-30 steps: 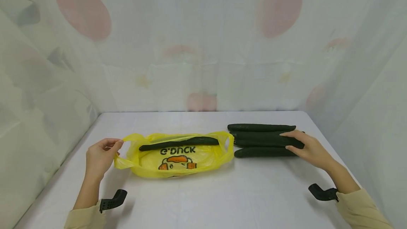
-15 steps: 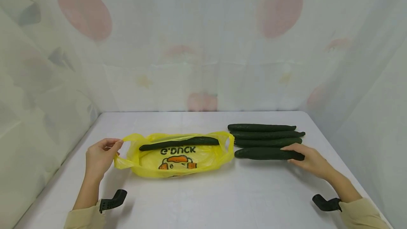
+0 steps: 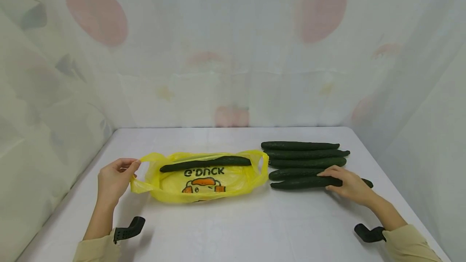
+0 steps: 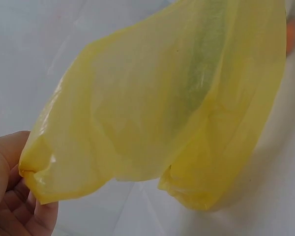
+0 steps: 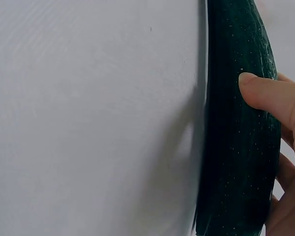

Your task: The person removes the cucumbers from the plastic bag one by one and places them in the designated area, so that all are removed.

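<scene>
My left hand (image 3: 113, 179) pinches the left handle of a yellow plastic bag (image 3: 218, 181), also seen as thin film (image 4: 132, 113) in the left wrist view. Inside the bag's opening lies one dark green cucumber (image 3: 205, 163). On the right of the table, my right hand (image 3: 351, 186) grips the nearest cucumber (image 3: 298, 183) of a row, thumb on its near side. The right wrist view shows that cucumber (image 5: 241, 142) close up, with the thumb (image 5: 265, 93) across it. Several other cucumbers (image 3: 306, 154) lie parallel just behind it.
A white table (image 3: 233, 229) carries everything, its back edge against a printed fabric curtain (image 3: 233, 72). Fabric also hangs at the left and right sides. Each wrist wears a black camera mount (image 3: 130, 229). The bag's right handle (image 3: 263, 165) reaches close to the cucumbers' left ends.
My right hand has moved from the back cucumbers toward me, bringing one cucumber to the front of the row. The left hand and the bag stay in place.
</scene>
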Demonstrator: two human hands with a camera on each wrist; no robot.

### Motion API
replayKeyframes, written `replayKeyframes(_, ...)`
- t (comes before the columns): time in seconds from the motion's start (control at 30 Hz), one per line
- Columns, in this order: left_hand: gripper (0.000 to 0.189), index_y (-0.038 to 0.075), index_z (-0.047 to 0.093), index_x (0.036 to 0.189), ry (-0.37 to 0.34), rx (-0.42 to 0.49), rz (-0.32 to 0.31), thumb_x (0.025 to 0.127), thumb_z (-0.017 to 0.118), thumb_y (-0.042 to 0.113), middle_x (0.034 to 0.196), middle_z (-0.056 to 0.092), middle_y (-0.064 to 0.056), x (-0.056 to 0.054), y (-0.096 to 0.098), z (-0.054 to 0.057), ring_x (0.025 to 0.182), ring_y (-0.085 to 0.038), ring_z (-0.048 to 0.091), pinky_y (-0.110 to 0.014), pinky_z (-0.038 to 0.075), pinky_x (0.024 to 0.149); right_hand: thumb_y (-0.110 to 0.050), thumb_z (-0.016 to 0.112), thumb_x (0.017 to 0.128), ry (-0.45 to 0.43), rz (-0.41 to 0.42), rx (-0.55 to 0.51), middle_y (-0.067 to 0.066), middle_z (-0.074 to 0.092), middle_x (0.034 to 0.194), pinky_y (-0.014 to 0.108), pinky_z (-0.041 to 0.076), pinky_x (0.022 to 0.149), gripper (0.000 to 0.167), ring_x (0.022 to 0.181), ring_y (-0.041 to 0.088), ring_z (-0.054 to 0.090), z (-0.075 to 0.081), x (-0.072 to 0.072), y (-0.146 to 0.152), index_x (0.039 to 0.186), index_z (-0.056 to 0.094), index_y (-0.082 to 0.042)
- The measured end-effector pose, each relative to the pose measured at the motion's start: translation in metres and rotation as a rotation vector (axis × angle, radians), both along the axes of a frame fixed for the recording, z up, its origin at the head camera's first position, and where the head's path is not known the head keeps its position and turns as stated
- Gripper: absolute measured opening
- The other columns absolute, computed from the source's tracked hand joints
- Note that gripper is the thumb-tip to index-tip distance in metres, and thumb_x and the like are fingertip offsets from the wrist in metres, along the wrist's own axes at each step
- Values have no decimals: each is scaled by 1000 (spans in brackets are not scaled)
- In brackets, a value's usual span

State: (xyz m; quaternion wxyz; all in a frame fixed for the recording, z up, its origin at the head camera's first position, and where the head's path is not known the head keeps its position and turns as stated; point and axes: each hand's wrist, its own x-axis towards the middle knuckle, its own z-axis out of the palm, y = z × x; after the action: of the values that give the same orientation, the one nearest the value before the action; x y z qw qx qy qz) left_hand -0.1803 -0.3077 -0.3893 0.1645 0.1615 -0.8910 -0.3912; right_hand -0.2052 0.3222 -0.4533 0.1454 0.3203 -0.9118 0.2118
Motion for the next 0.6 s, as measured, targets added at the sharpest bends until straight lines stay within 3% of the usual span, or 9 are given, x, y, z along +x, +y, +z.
replayKeyframes(0.33, 41, 8, 67, 100, 12, -3, -2, 85, 60, 46, 72, 61, 13, -1, 0, -1, 61, -2, 57, -22, 44, 46, -6, 79, 67, -24, -13, 30, -8, 59, 101, 26, 50, 67, 48, 88, 9, 58, 0, -1, -1, 111, 64, -18)
replayKeyframes(0.6, 42, 8, 67, 100, 9, -14, -6, 85, 59, 46, 73, 63, 9, 0, 0, -1, 61, -2, 57, -22, 44, 47, -4, 81, 64, 34, -4, 39, -7, 61, 99, 26, 50, 66, 50, 84, 11, 60, -3, -2, -2, 109, 65, -16)
